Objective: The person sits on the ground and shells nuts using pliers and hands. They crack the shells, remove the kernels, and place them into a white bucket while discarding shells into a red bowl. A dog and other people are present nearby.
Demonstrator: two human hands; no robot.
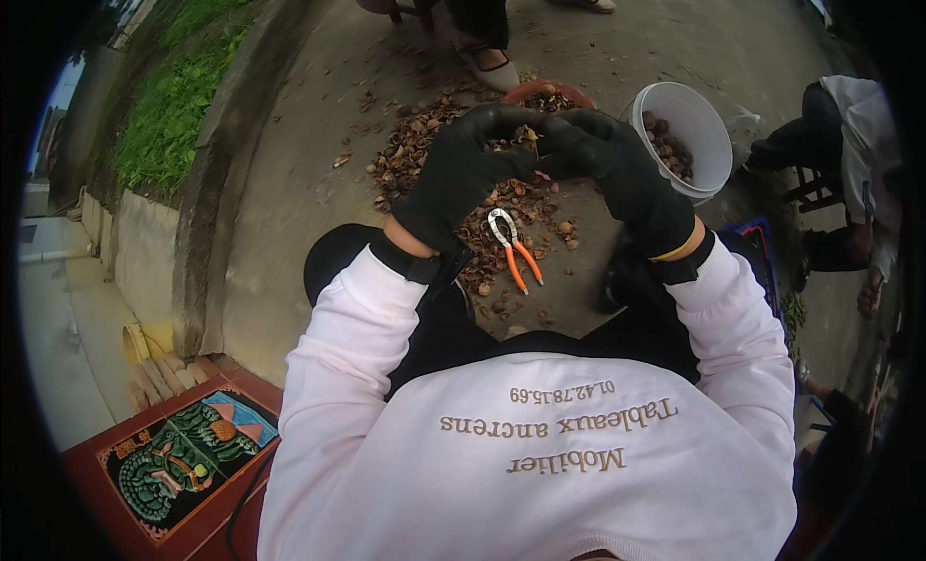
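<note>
My left hand [463, 163] and my right hand [611, 156], both in black gloves, meet at the fingertips above a heap of broken walnut shells. Pinched between them is a piece of cracked walnut [524, 138], brown with a pale yellowish part; the fingers partly hide it. Below the hands, nut-cracking pliers [514, 246] with orange handles and a rounded metal jaw lie on the ground. Walnut shells [416, 145] spread around the pliers and to the left. Just beyond my fingers stands a reddish-brown basin [582, 94] with shells in it, its near side covered by my gloves.
A white plastic bucket [712, 138] holding several whole walnuts stands at the right. Ahead, a seated person's shoe [495, 72] is beside the shells. Another person [817, 134] sits at far right. A concrete kerb [217, 119] borders grass on the left; a tiled relief panel [188, 460] is lower left.
</note>
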